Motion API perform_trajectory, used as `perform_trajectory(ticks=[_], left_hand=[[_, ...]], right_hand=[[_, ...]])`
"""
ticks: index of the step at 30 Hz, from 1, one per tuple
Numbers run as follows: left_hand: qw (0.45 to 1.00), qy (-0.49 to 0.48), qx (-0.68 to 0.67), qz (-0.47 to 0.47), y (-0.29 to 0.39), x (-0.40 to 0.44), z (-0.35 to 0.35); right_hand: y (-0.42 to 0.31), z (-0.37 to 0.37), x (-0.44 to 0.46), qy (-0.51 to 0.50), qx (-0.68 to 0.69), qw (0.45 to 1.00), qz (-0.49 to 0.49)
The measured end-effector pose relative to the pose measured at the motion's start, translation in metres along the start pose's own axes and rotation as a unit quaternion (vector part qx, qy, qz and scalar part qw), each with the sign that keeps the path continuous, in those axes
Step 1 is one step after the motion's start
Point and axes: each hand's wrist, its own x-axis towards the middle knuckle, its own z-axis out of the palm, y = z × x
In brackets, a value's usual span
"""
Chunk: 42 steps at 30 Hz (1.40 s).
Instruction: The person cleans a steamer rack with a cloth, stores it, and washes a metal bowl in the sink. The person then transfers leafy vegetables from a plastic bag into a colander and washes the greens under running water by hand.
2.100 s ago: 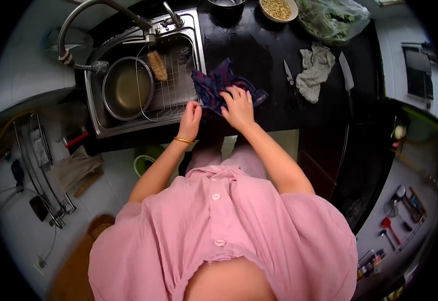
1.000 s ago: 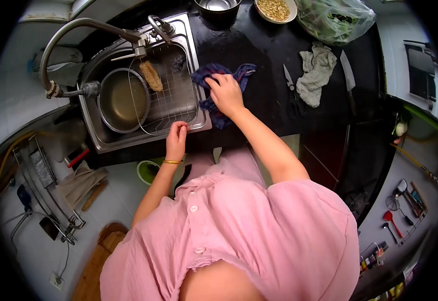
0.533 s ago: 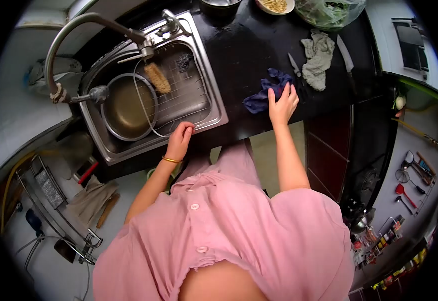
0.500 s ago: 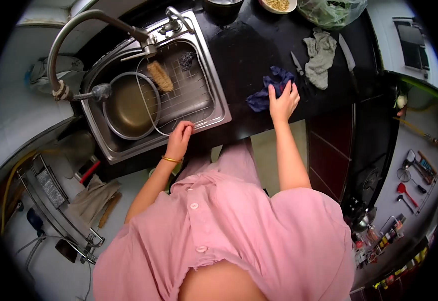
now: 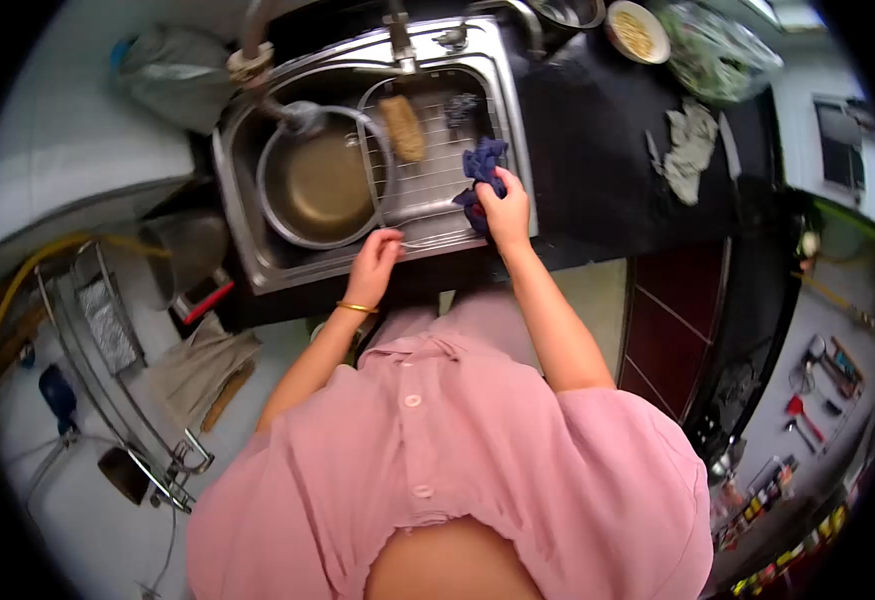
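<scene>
Clear bag [image 5: 733,58] beside bowl [image 5: 660,47]

Sink [image 5: 523,150] sits in counter [image 5: 592,130]. Basin [image 5: 319,190] lies in sink's left, rack [image 5: 435,172] in right, scrubber [image 5: 402,128] on rack. Towel [image 5: 690,150] lies between scissors [image 5: 655,152] and knife [image 5: 729,148]; behind, bowl [image 5: 663,46] between pot [image 5: 585,18] and bag [image 5: 722,62].

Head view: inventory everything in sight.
sink: 1, silver, in counter
cloth: 1, blue, at sink's right rim
basin: 1, metallic, sink's left
rack: 1, silver, sink's right
scrubber: 1, tan, over rack
tap: 1, metallic, sink's far rim
bowl: 1, white, counter's far side
bag of greens: 1, clear, beside bowl
rag: 1, pale grey, counter's right
scissors: 1, dark-handled, left of rag
knife: 1, silver blade, right of rag
utensils: several, red, dark, far right
left hand: 1, bare, near sink's front
right hand: 1, bare, holding cloth
</scene>
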Motion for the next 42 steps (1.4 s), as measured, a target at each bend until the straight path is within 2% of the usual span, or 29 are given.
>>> perform_trajectory(ticks=[2, 5, 6, 8, 9, 10, 13, 14, 17, 19, 22, 23, 25, 26, 27, 28, 29, 30, 31, 33, 34, 35, 36, 37, 38, 39, 40, 41, 42], left_hand=[[0.996, -0.002, -0.08, -0.029, 0.011, -0.001, -0.001], [0.948, 0.007, -0.312, -0.067, 0.03, 0.003, 0.003], [0.952, 0.047, -0.299, -0.053, 0.024, 0.009, 0.002], [0.963, 0.117, -0.237, -0.052, 0.026, 0.022, -0.008], [0.951, 0.113, -0.288, -0.02, 0.025, 0.026, -0.015], [0.939, 0.09, -0.331, -0.038, 0.027, 0.029, -0.025], [0.918, 0.07, -0.381, -0.079, 0.043, 0.037, -0.038], [0.902, 0.037, -0.418, -0.096, 0.044, 0.041, -0.04], [0.872, -0.013, -0.474, -0.122, 0.052, 0.055, -0.034], [0.847, -0.053, -0.505, -0.16, 0.061, 0.06, -0.027], [0.855, -0.086, -0.483, -0.168, 0.067, 0.068, -0.014], [0.856, -0.086, -0.481, -0.171, 0.063, 0.071, -0.014], [0.89, -0.014, -0.422, -0.171, 0.048, 0.079, -0.012], [0.89, 0.0, -0.423, -0.171, 0.042, 0.082, -0.014], [0.89, 0.0, -0.422, -0.173, 0.035, 0.084, -0.013], [0.904, 0.028, -0.399, -0.154, 0.026, 0.087, -0.012], [0.916, 0.056, -0.375, -0.134, 0.013, 0.089, -0.012], [0.913, 0.056, -0.373, -0.158, 0.001, 0.093, -0.012], [0.913, 0.054, -0.372, -0.158, 0.009, 0.095, -0.007], [0.847, 0.084, -0.447, -0.274, 0.038, 0.093, 0.008], [0.84, 0.023, -0.463, -0.283, 0.042, 0.097, 0.013], [0.829, 0.044, -0.504, -0.236, 0.019, 0.104, 0.027], [0.829, 0.046, -0.505, -0.238, 0.014, 0.106, 0.029], [0.955, -0.029, -0.28, -0.092, 0.009, 0.108, 0.029], [0.894, -0.068, -0.437, -0.07, 0.023, 0.107, 0.038], [0.79, -0.113, -0.599, -0.067, 0.038, 0.106, 0.047], [0.674, -0.16, -0.717, -0.079, 0.052, 0.106, 0.056], [0.654, -0.175, -0.721, 0.151, 0.04, 0.119, 0.08], [0.731, -0.086, -0.676, -0.032, 0.018, 0.124, 0.062]], right_hand=[[-0.001, 0.047, -0.019, -0.09, 0.061, 0.993, 0.048], [-0.041, 0.093, -0.054, -0.147, -0.047, 0.987, -0.042], [-0.045, 0.105, -0.061, -0.18, -0.019, 0.981, -0.062], [-0.048, 0.114, -0.054, -0.246, 0.138, 0.959, 0.01], [-0.048, 0.111, -0.048, -0.277, 0.192, 0.941, 0.043], [-0.066, 0.098, -0.045, -0.314, 0.238, 0.915, 0.083], [-0.058, 0.079, -0.02, -0.317, 0.332, 0.859, 0.225], [-0.045, 0.075, -0.009, -0.331, 0.363, 0.839, 0.234], [-0.029, 0.065, 0.009, -0.24, 0.356, 0.854, 0.295], [-0.027, 0.066, 0.008, -0.218, 0.331, 0.865, 0.307], [-0.033, 0.058, 0.014, -0.358, 0.475, 0.735, 0.326], [-0.034, 0.052, 0.017, -0.357, 0.477, 0.734, 0.327], [-0.035, 0.044, 0.023, -0.414, 0.319, 0.835, 0.171], [-0.035, 0.042, 0.026, -0.386, 0.265, 0.867, 0.168], [-0.027, 0.041, 0.035, -0.385, 0.266, 0.867, 0.169], [-0.015, 0.041, 0.047, -0.292, 0.125, 0.946, 0.058], [-0.018, 0.04, 0.051, -0.186, -0.022, 0.981, -0.055], [-0.021, 0.041, 0.052, -0.106, -0.067, 0.986, -0.112], [-0.033, 0.044, 0.047, -0.105, -0.066, 0.986, -0.111], [-0.054, 0.057, 0.028, -0.129, -0.081, 0.977, -0.149], [-0.065, 0.065, 0.014, -0.152, -0.069, 0.971, -0.173], [-0.075, 0.072, -0.001, -0.175, -0.058, 0.963, -0.198], [-0.083, 0.078, -0.019, -0.195, -0.048, 0.96, -0.194], [-0.09, 0.082, -0.035, -0.216, -0.038, 0.957, -0.191], [-0.097, 0.082, -0.05, -0.236, -0.06, 0.949, -0.2], [-0.1, 0.082, -0.057, -0.257, -0.082, 0.94, -0.209], [-0.09, 0.085, -0.049, -0.232, -0.149, 0.917, -0.289], [-0.083, 0.084, -0.03, -0.181, -0.239, 0.885, -0.357], [-0.066, 0.086, -0.002, -0.156, -0.201, 0.883, -0.394]])
